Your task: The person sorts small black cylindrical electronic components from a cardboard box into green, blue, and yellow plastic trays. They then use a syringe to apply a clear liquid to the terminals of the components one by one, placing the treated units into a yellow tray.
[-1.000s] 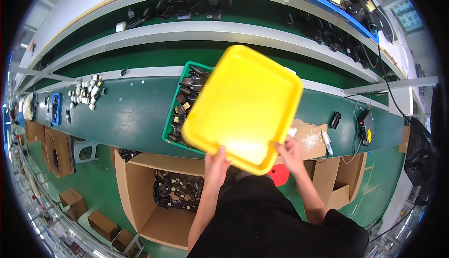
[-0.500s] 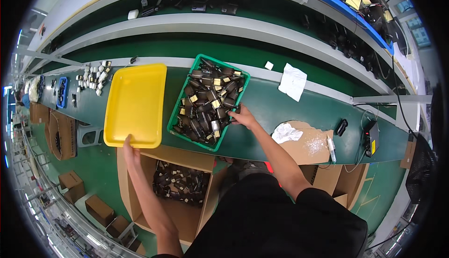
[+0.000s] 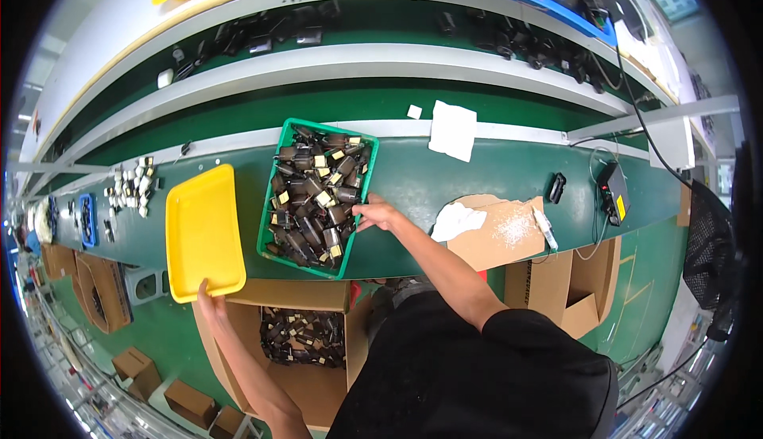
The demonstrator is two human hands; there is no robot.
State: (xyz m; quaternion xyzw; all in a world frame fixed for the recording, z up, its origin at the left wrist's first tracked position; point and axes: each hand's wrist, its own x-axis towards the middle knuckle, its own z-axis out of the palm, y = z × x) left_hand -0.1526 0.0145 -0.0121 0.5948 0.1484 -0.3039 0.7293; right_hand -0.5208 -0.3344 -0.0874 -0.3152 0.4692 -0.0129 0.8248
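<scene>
An empty yellow tray lies flat on the green workbench, left of a green crate filled with several small dark parts with yellow tags. My left hand grips the tray's near edge. My right hand rests on the crate's right rim, fingers curled over the edge into the parts.
An open cardboard box of similar dark parts stands below the bench edge. A torn cardboard sheet with white cloth lies to the right, beside a small black device. White paper sits behind the crate. Small parts and a blue tray lie far left.
The yellow tray, held up in both hands a second ago, has come down onto the bench left of the crate. My right hand has gone to the crate's rim.
</scene>
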